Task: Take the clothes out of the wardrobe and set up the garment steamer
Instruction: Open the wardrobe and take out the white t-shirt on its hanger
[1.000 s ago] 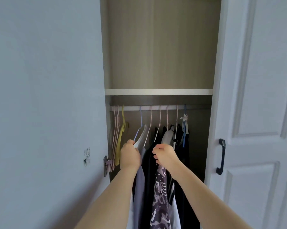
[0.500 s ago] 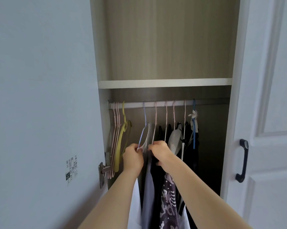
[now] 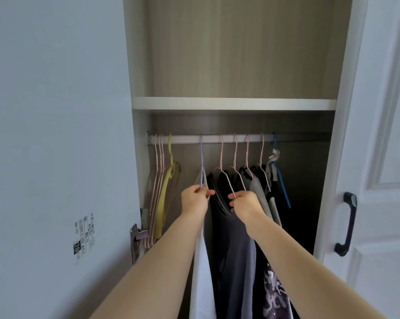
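Left hand (image 3: 193,201) pinches blue hanger (image 3: 201,162) carrying white garment (image 3: 202,272) — right hand (image 3: 245,203) pinches pink hanger (image 3: 226,178). Both hangers on rail (image 3: 217,138) inside wardrobe (image 3: 233,104).

Hands: two, left hand (image 3: 193,199) and right hand (image 3: 245,202)
Rails: one clothes rail (image 3: 217,138)
Shelves: one shelf (image 3: 233,103)
Empty hangers at the rail's left end: three pink hangers (image 3: 158,155), one yellow hanger (image 3: 170,153)
Hangers with clothes: six, among them a lilac hanger (image 3: 201,157) and a blue hanger (image 3: 280,180)
Door handles: one dark handle (image 3: 346,226)
Door stickers: one sticker (image 3: 84,238)
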